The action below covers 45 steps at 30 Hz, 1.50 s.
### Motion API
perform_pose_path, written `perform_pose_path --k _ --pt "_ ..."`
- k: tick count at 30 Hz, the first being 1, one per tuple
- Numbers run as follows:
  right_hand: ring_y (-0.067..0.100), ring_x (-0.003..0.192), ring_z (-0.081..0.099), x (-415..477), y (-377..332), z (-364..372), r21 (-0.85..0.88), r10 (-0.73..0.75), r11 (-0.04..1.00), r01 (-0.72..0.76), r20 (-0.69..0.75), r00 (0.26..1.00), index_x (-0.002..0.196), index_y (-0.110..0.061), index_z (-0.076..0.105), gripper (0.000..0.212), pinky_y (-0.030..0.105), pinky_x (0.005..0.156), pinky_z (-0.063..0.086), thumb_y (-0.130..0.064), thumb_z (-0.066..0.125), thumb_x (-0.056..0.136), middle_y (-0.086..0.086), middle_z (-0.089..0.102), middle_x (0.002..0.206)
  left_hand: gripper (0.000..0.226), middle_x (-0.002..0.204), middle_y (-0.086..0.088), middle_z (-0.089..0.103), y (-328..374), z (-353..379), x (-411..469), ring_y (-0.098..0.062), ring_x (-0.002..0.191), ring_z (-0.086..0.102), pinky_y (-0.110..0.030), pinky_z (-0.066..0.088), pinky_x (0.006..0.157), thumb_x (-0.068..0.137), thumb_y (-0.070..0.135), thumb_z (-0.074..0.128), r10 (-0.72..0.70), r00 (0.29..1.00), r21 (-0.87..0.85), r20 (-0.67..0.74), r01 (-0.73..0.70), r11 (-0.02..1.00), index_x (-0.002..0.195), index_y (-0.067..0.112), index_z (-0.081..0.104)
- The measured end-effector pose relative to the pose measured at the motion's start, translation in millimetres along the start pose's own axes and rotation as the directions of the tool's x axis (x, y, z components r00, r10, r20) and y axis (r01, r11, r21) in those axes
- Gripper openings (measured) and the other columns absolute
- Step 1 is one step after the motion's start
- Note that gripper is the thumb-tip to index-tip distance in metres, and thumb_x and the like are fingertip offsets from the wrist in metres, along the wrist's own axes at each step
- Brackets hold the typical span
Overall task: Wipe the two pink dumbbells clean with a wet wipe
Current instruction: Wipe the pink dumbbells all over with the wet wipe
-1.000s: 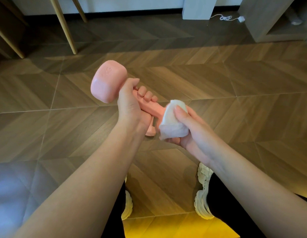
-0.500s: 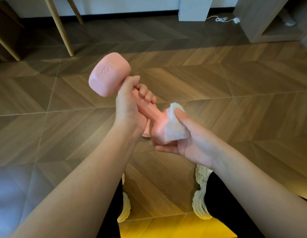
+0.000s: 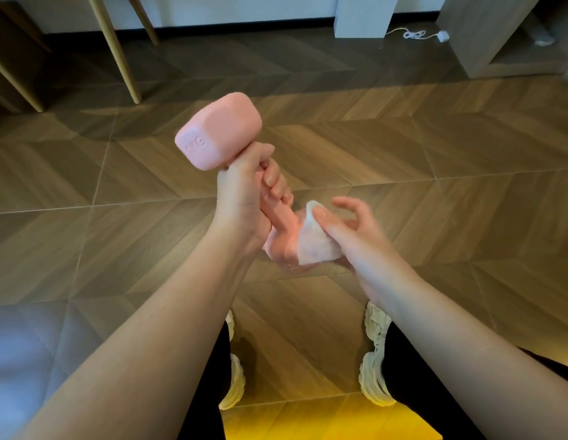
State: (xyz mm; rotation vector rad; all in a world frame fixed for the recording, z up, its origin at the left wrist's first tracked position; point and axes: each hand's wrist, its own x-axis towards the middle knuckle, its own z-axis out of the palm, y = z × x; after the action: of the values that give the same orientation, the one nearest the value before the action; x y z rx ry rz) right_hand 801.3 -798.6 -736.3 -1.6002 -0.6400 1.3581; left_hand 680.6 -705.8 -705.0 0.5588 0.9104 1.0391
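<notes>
Your left hand (image 3: 244,192) has its fingers (image 3: 274,176) wrapped round the dumbbell (image 3: 219,131) handle, bar tilting from the high far head down to the near one, right where your right hand (image 3: 349,236) thumb-pins the wipe (image 3: 314,246), other fingers spread

The pink dumbbell (image 3: 219,130) gripped by the left hand (image 3: 241,192) has a smooth, matt coating that looks like vinyl or rubber, with moulded lettering on the head above that hand. The wet wipe (image 3: 313,246) under the thumb of the right hand (image 3: 355,236) is a thin, white, cloth-like sheet, crumpled and faintly translucent. Below both hands, the floor (image 3: 403,154) shows wood-grain planks with a soft sheen.
</notes>
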Motion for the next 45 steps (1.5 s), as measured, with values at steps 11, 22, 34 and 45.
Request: perform_pose_path --k 11,22,34,45 --pt "-0.016 0.139 0.015 -11.1 1.0 -19.6 -0.718 -0.293 0.314 0.621 0.549 0.783 0.146 -0.034 0.039 0.07 0.042 0.123 0.004 -0.041 0.048 0.077 -0.025 0.037 0.146 0.036 0.044 0.0 0.029 -5.4 -9.0 3.7 -0.015 0.039 0.027 -0.025 0.027 0.045 0.088 0.004 0.052 -0.046 0.999 0.159 -0.023 0.049 0.986 0.057 0.016 0.039" --pt "0.014 0.101 0.053 -0.1 23.3 -12.5 -0.666 -0.625 0.249 0.703 0.444 0.642 0.1 -0.015 0.06 0.043 0.024 0.088 0.035 -0.029 0.079 0.064 -0.002 0.064 0.102 0.038 0.047 0.003 0.027 -3.8 -11.1 4.2 -0.012 0.039 0.026 -0.022 0.029 0.042 0.092 0.011 0.046 -0.223 0.961 0.153 0.164 0.199 0.968 0.056 0.02 0.036" --pt "0.027 0.08 0.063 2.5 17.4 -14.6 -0.756 -0.656 0.018 0.654 0.485 0.578 0.086 -0.009 0.066 0.036 0.031 0.084 0.04 -0.032 0.083 0.065 0.002 0.065 0.083 0.022 0.072 0.001 0.047 -10.0 -16.0 3.6 -0.018 0.072 0.048 -0.033 0.041 0.073 0.072 0.025 0.07 -0.189 0.972 0.294 0.138 0.142 0.945 0.082 0.017 0.053" --pt "0.019 0.094 0.062 -1.1 15.0 -10.3 -0.747 -0.534 0.072 0.661 0.53 0.658 0.094 -0.014 0.066 0.049 0.041 0.107 0.036 -0.05 0.075 0.062 -0.004 0.065 0.092 0.026 0.055 0.004 0.042 -10.3 -13.9 4.0 -0.01 0.045 0.04 -0.023 0.038 0.046 0.091 0.023 0.064 -0.321 0.947 0.168 0.028 0.312 0.935 0.072 0.019 0.047"
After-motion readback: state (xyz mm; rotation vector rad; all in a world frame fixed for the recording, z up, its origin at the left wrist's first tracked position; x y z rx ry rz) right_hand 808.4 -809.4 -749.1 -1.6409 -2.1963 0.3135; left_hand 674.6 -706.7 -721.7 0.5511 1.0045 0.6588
